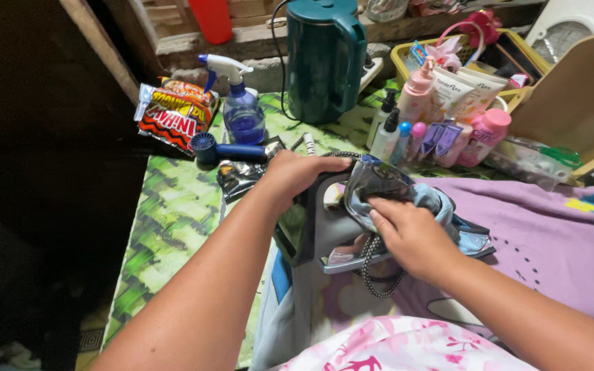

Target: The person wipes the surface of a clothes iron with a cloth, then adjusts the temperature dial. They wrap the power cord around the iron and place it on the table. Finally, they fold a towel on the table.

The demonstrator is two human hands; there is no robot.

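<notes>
Two hands' grip on iron [324, 227] and cloth [407, 196]; yellow basket [407, 69] of toiletries behind.

Single head-worn view, steeply downward and close over the green patterned table [173, 206], facing forward.

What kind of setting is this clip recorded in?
Probably a home living or sleeping corner. A green patterned mat holds a teal electric kettle, a blue spray bottle and toiletry bottles. The left hand and right hand handle a clothes iron on purple fabric.
</notes>
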